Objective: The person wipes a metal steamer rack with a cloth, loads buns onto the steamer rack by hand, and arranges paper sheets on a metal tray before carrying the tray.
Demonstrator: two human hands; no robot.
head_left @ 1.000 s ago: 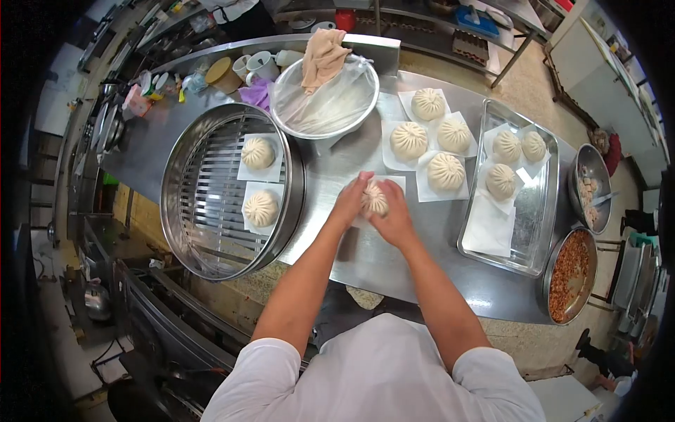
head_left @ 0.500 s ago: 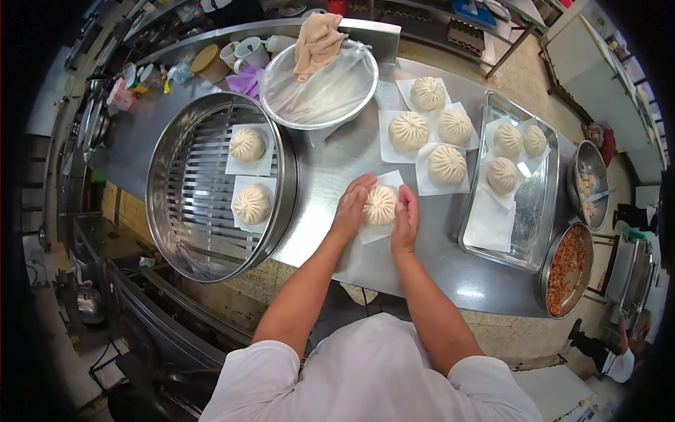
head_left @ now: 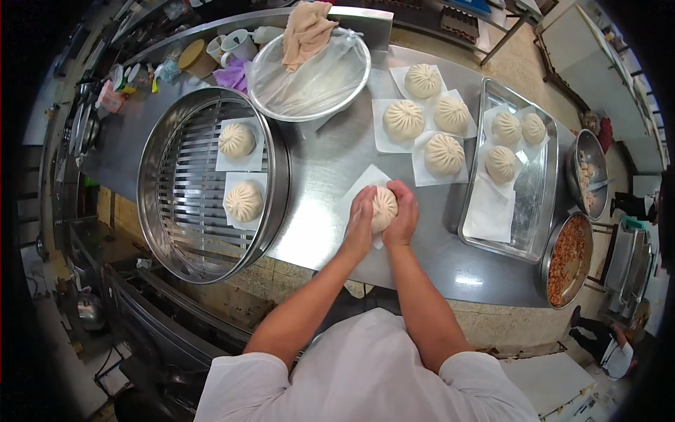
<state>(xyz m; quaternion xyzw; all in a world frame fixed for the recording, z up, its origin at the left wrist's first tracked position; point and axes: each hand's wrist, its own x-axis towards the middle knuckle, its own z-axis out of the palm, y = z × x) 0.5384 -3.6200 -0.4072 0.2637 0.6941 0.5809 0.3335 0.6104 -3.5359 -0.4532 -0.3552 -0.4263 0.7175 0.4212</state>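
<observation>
A pleated steamed bun (head_left: 383,209) sits between my two hands, over a square of white paper (head_left: 370,177) on the steel table. Against its left side curves my left hand (head_left: 360,219), fingers together. My right hand (head_left: 403,214) wraps the right side, its fingertips bent over the far edge, so both hands cup the dough. The bun's pleated top shows between them, while its lower sides are hidden by the palms. Beyond the hands, several more pleated buns (head_left: 444,154) rest on their own papers.
A round steamer (head_left: 144,190) with two buns stands at left. Behind is a plastic-covered bowl (head_left: 367,67) with a cloth (head_left: 306,34). At right are a metal tray (head_left: 466,235) with three buns, a pan of reddish filling (head_left: 568,257) and another bowl (head_left: 598,144). A person (head_left: 610,346) is at far right.
My hands have closed in more tightly around the bun, and the right fingers now curl over its far side. The paper beneath has turned so a corner points away. The view has shifted slightly.
</observation>
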